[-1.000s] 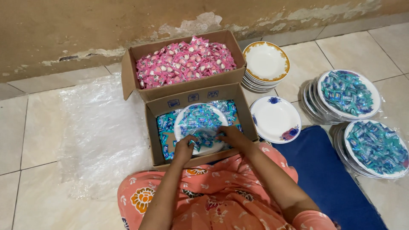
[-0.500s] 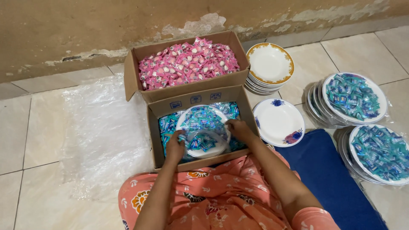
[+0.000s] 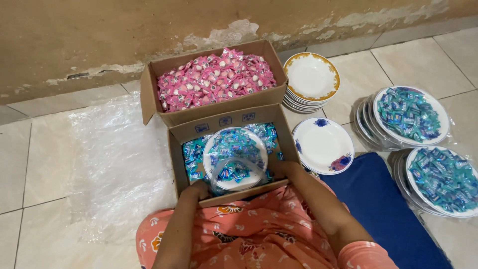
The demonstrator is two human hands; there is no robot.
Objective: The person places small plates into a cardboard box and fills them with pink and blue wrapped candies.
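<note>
Two plates heaped with blue sweets [image 3: 412, 115] already sit wrapped at my right, while my left hand [image 3: 197, 189] and right hand [image 3: 282, 171] clamp the rim of a white round plate of blue wrapped sweets [image 3: 235, 157] over the nearer cardboard box [image 3: 225, 121], empty plates waiting.

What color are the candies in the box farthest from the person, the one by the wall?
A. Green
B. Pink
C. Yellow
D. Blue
B. The far box by the wall is heaped with pink-wrapped candies, while the blue ones fill the near box where the left hand and right hand hold a wrapped plate.
</note>
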